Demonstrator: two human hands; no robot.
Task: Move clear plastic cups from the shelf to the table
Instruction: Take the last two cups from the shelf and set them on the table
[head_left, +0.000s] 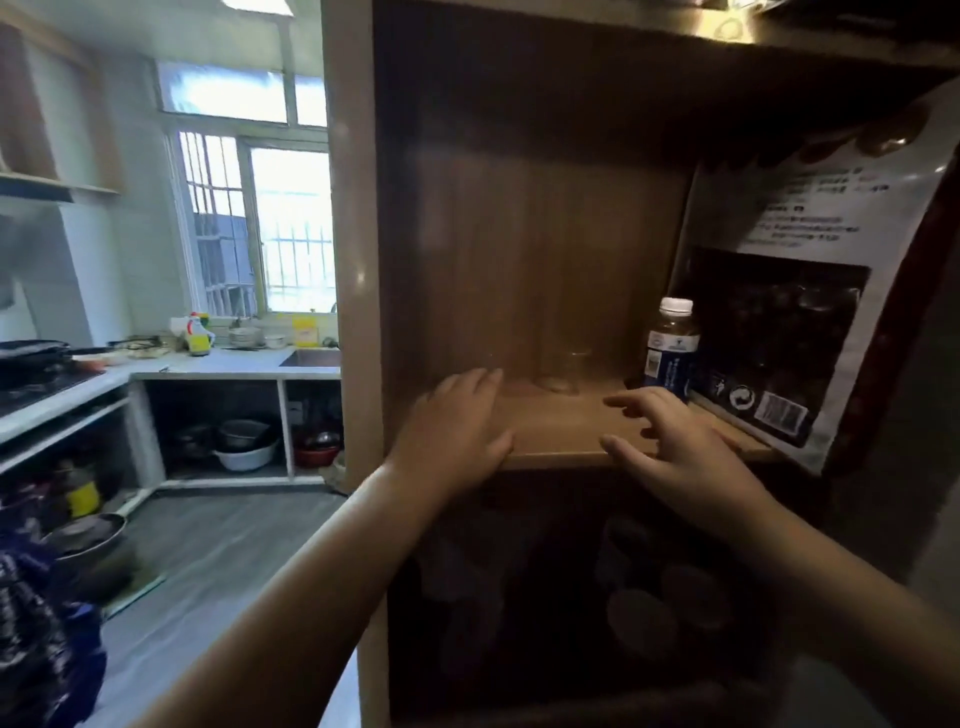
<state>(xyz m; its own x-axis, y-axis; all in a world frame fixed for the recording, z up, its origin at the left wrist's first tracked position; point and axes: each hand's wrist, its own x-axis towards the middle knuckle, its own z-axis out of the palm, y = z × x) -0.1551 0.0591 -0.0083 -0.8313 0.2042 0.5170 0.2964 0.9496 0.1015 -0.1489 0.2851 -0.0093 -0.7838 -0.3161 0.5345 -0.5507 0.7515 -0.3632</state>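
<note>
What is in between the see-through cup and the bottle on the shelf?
Nothing. In the head view, only bare wooden shelf shows between the clear cup and the bottle to its right.

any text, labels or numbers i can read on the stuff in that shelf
No text here is sharp enough to quote.
Large white and dark printed bag: several lines of small print, blurred; a barcode and round symbols, unreadable.
Brown plastic bottle with white cap: blue label with a small code square, too small to read.
</note>
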